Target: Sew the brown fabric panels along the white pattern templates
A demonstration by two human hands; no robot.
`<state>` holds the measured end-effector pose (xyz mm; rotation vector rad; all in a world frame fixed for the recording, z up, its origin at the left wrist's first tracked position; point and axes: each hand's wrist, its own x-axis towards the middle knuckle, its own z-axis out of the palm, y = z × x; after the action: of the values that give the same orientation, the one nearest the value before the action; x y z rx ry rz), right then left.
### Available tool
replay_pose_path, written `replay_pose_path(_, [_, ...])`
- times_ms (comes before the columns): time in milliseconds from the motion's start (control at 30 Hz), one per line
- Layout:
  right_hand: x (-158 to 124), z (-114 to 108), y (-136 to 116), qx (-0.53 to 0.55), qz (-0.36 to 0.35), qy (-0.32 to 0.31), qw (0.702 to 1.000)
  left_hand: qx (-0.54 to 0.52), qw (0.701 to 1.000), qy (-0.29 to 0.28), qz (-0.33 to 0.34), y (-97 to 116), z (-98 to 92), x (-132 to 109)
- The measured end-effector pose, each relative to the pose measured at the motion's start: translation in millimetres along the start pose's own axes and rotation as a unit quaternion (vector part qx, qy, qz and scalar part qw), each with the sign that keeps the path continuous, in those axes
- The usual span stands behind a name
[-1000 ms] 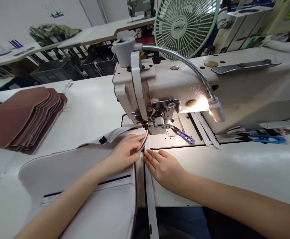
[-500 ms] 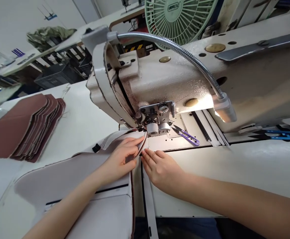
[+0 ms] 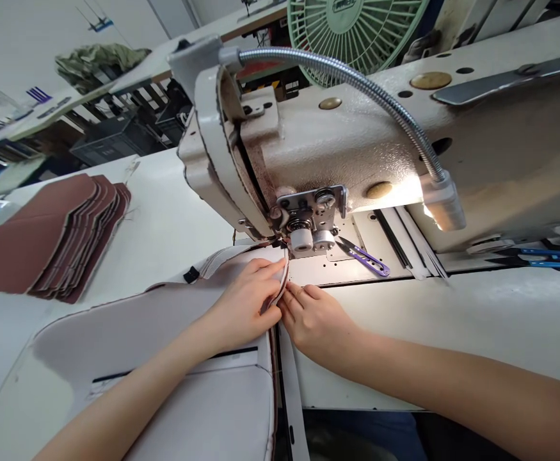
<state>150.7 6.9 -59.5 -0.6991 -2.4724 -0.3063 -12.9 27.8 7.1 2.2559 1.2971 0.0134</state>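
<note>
A large pale panel [image 3: 212,406] of stitched fabric with a dark edge runs under the presser area of a sewing machine [image 3: 303,237]. On its curved edge lies my left hand [image 3: 248,298], closed over it, fingertips just short of the machine's white roller and thumb bent along the edge. My right hand [image 3: 311,317] grips the same edge from the other side, fingers pressed together; its fingertips are partly hidden. A white strip with a black edge [image 3: 292,390] hangs below the right hand over the table's front. A black clip [image 3: 191,274] sits on the panel's far edge.
Purple thread snips [image 3: 368,261] lie beside the needle area. A stack of brown panels [image 3: 44,237] rests at the left. Blue-handled scissors [image 3: 543,256] lie at the right under the machine arm. A bendable lamp [image 3: 445,202] lights the bed; a green fan [image 3: 351,32] stands behind.
Both hands keep hold at the panel's edge, and the two have come closer together. The whole view has shifted slightly, with the machine appearing farther right and higher.
</note>
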Motion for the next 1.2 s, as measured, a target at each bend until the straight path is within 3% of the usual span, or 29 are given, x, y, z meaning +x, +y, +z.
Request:
replay_pose_path(367, [3,-6,7,0.007,-0.018,-0.106,0.994,0.039,0.999,0.008,0.011,4,-1.1,7])
replay_pose_path(733, [3,-3,12,0.002,-0.027,-0.077,0.997,0.080,0.996,0.026,-0.003,4,-0.5,8])
replay_pose_path(933, [2,-3,11,0.011,-0.030,-0.076,0.997,0.075,0.997,-0.012,0.001,-2,-3.2,8])
replay_pose_path(1200, [2,1,17,0.006,-0.030,-0.084,0.996,0.057,0.998,-0.007,-0.013,-7,-1.6,13])
